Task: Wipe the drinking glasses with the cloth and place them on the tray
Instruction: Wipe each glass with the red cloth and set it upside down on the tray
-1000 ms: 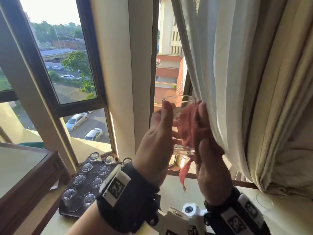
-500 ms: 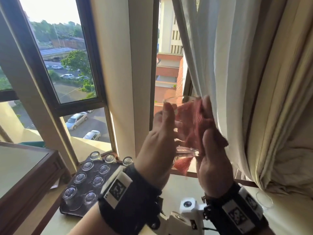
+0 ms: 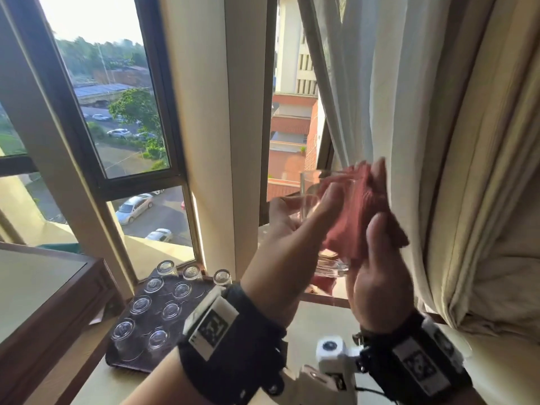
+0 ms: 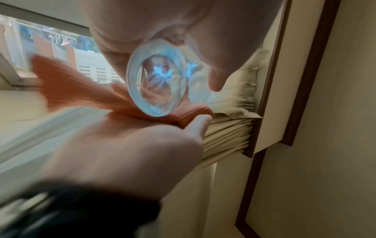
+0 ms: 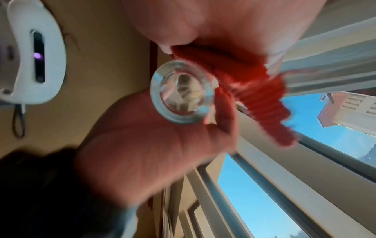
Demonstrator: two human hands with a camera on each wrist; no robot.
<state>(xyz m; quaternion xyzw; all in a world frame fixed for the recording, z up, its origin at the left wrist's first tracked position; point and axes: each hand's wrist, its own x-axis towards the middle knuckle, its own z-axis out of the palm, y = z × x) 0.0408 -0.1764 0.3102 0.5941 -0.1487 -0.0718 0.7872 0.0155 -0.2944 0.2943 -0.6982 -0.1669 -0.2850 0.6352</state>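
A clear drinking glass (image 3: 311,188) is held up in front of the window, tilted. My left hand (image 3: 295,217) grips its side, thumb toward me. My right hand (image 3: 378,200) presses a red ribbed cloth (image 3: 356,211) against the glass's right side, fingers and thumb curled round the cloth. The left wrist view shows the glass's thick base (image 4: 158,80) under my left hand (image 4: 142,24), with the cloth (image 4: 81,90) blurred beside it. In the right wrist view the cloth (image 5: 244,77) wraps the glass (image 5: 181,93). A dark tray (image 3: 193,305) on the ledge at lower left carries several upturned glasses (image 3: 171,309).
A wooden glass-topped table (image 3: 43,287) stands left of the tray. Cream curtains (image 3: 423,127) hang close on the right, right behind my right hand. The pale window ledge (image 3: 318,320) runs below my hands. Window panes and a pillar (image 3: 213,127) lie ahead.
Both hands and the glass have drifted right and the glass has tilted. My right hand has worked the cloth round the glass, and the hanging tail of cloth has been drawn up.
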